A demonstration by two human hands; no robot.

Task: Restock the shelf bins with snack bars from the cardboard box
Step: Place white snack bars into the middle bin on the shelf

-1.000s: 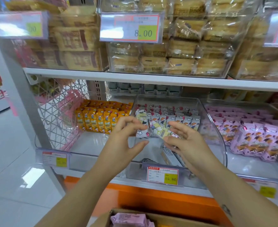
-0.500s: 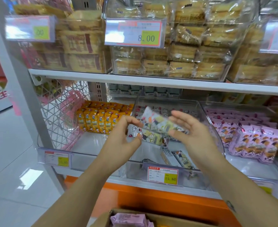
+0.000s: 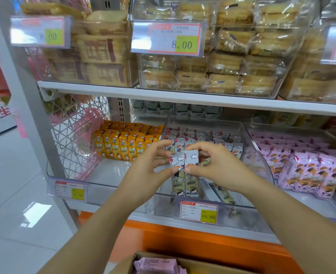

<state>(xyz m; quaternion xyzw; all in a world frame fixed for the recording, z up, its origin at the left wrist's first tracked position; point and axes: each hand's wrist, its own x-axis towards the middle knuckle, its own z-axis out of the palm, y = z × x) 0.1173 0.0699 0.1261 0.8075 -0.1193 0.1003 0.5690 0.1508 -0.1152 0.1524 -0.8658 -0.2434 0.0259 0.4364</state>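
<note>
1. Two bare hands meet in front of the middle clear bin point(image 3: 248, 135) on the lower shelf, over its front half.
2. The left hand point(image 3: 149, 167) pinches the top of one white snack bar point(image 3: 177, 175) between thumb and fingers; the right hand point(image 3: 218, 167) pinches the top of a second white bar point(image 3: 192, 173), touching the first.
3. Both bars hang upright, long axis vertical, with their lower ends down near the bin's front wall (just above its price tag point(image 3: 199, 212)).
4. The standing row of white bars point(image 3: 204, 139) fills the back of the bin, directly beyond the held pair; a few loose bars point(image 3: 220, 191) lie flat at the front right corner.
5. Judged from this, the pair needs to travel straight back and stay upright to join the row; both hands are equally near.
6. The cardboard box point(image 3: 135, 262) sits below at the bottom edge, holding pink packs point(image 3: 157, 264).
</note>
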